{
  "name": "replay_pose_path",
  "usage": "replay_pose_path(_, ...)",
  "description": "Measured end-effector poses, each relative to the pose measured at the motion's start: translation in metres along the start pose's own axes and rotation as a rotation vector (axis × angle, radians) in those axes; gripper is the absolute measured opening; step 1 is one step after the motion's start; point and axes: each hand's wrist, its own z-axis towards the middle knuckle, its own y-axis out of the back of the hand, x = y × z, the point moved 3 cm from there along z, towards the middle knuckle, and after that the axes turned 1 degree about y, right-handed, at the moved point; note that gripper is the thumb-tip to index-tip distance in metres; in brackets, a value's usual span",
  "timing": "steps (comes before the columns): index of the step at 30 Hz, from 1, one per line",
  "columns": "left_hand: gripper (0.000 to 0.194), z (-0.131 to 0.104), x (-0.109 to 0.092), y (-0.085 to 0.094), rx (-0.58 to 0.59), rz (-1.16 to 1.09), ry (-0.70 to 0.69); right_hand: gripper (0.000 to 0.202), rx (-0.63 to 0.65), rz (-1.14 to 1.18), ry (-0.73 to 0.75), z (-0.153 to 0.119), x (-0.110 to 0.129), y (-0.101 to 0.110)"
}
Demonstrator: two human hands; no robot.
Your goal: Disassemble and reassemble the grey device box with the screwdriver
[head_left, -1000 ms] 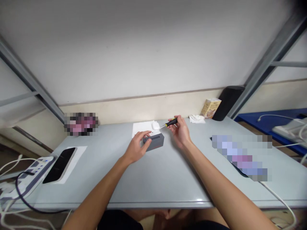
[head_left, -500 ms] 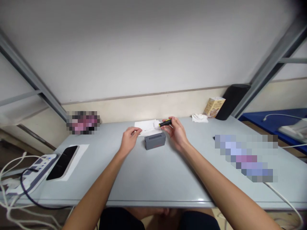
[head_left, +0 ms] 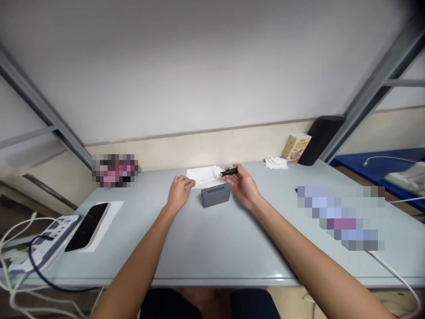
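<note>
My right hand is closed around the black and yellow handle of a screwdriver. Its thin shaft points left, the tip in the air close to my left fingertips. With thumb and finger pinched, my left hand holds a tiny dark piece, too small to name. Between and just in front of my hands stands a dark grey box with a row of slots along its top; neither hand grips it. Behind the box lies a white sheet of paper with a small white object on it.
On the left of the grey table are a phone and a power strip with tangled cables. At the back right stand a crumpled tissue, a yellow carton and a black cylinder. Two areas are pixelated.
The screwdriver has dipped slightly, its tip still near the left fingertips. Both hands have barely moved, and the view has shifted a little.
</note>
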Motion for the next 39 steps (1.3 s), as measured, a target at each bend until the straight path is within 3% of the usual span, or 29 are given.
replay_pose_path(5, 0.032, -0.009, -0.023, 0.024, -0.057, -0.118, -0.035, 0.022, -0.090, 0.069, 0.024, 0.010, 0.012, 0.013)
replay_pose_path(6, 0.033, -0.012, -0.032, 0.029, -0.020, -0.199, -0.063, 0.023, -0.106, 0.082, 0.016, 0.011, 0.012, 0.014)
replay_pose_path(9, 0.037, -0.023, -0.061, 0.036, 0.243, -0.376, -0.120, 0.024, -0.116, 0.091, -0.028, 0.012, 0.008, 0.015)
replay_pose_path(12, 0.039, -0.030, -0.077, 0.035, 0.341, -0.427, -0.109, 0.019, -0.075, 0.082, -0.055, 0.012, 0.001, 0.013)
replay_pose_path(19, 0.037, -0.031, -0.071, 0.016, 0.304, -0.485, 0.004, 0.022, -0.061, 0.124, -0.112, 0.012, -0.014, 0.013)
replay_pose_path(28, 0.032, -0.035, -0.066, -0.004, 0.156, -0.318, -0.135, 0.023, -0.123, 0.112, -0.168, 0.001, -0.031, 0.006)
replay_pose_path(35, 0.024, -0.032, -0.062, -0.012, 0.186, -0.319, -0.099, 0.019, -0.111, -0.032, 0.046, -0.003, -0.033, 0.004)
replay_pose_path(39, 0.026, -0.030, -0.062, -0.008, 0.195, -0.354, -0.086, 0.021, -0.089, -0.098, 0.168, -0.005, -0.022, -0.002)
